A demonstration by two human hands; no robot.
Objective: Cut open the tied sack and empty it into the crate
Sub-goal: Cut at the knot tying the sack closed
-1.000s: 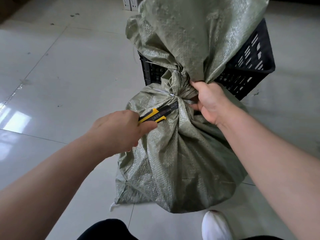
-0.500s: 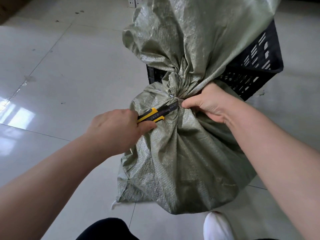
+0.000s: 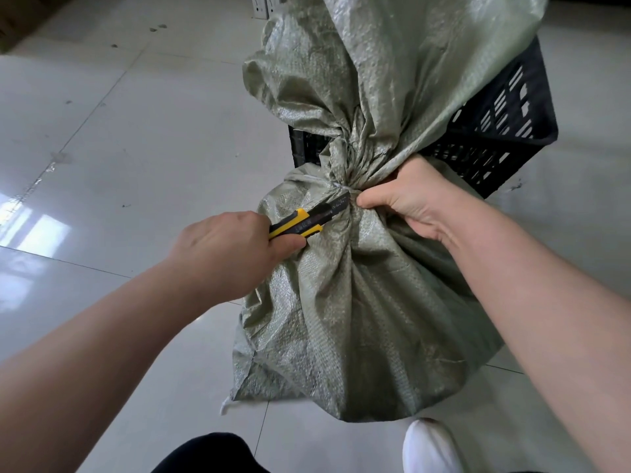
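Woven sack (image 3: 358, 302) stands on tile floor (image 3: 136, 148), just in front of black crate (image 3: 505, 138). Right hand (image 3: 406, 199) grip pinches the gathered neck beside the white tie (image 3: 336, 186), tensioning it for the cut. Left hand (image 3: 232, 254) grip clenched on yellow utility knife (image 3: 307, 221), blade at tie. Versus a second ago, right hand dropped from above the knot to beside it; tie uncut.
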